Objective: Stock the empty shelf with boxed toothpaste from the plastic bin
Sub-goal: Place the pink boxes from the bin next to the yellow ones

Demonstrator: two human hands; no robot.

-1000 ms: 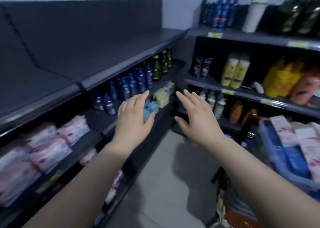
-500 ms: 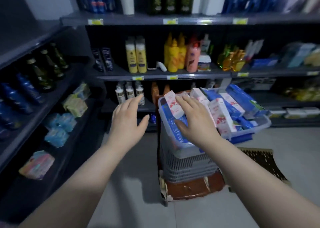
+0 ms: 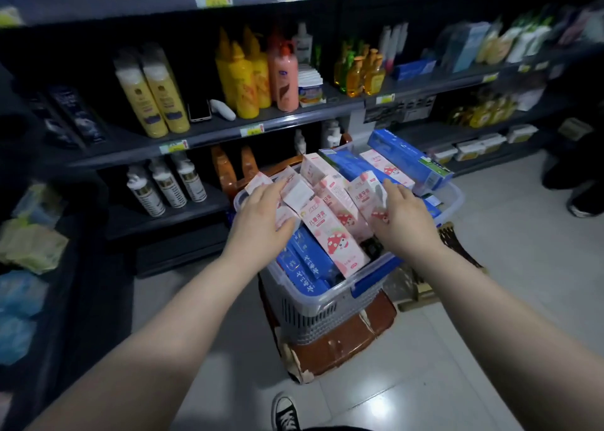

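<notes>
Left fingers point(image 3: 271, 190): nearly straight and a little spread, lying flat on the small pink toothpaste boxes point(image 3: 295, 191) at the bin's far-left corner; my thumb is out to the side against a box edge, and I grip nothing.
Right fingers point(image 3: 390, 187): also straight and relaxed, touching an upright pink box point(image 3: 366, 195) near the middle of the bin, thumb low against its face.
Left hand point(image 3: 261, 224): palm down over the bin's left side.
Right hand point(image 3: 407, 224): palm down over the bin's right side.
Largest pink box point(image 3: 330, 237): between my hands, tilted, with its long axis running from near right up to far left and its mushroom picture at the near end.
Blue toothpaste boxes point(image 3: 304, 263): packed along the near-left wall, long axes pointing away from me.
Long blue box point(image 3: 408, 159): lies across the far-right rim, pointing right and towards me.
Plastic bin point(image 3: 330, 298): clear with blue handles, sitting in a grey basket point(image 3: 310, 322) on a brown stool point(image 3: 340, 349).
Shelf point(image 3: 209, 133): just behind the bin, carrying yellow bottles point(image 3: 242, 80).
Shoe point(image 3: 286, 412): on the floor below the stool.
</notes>
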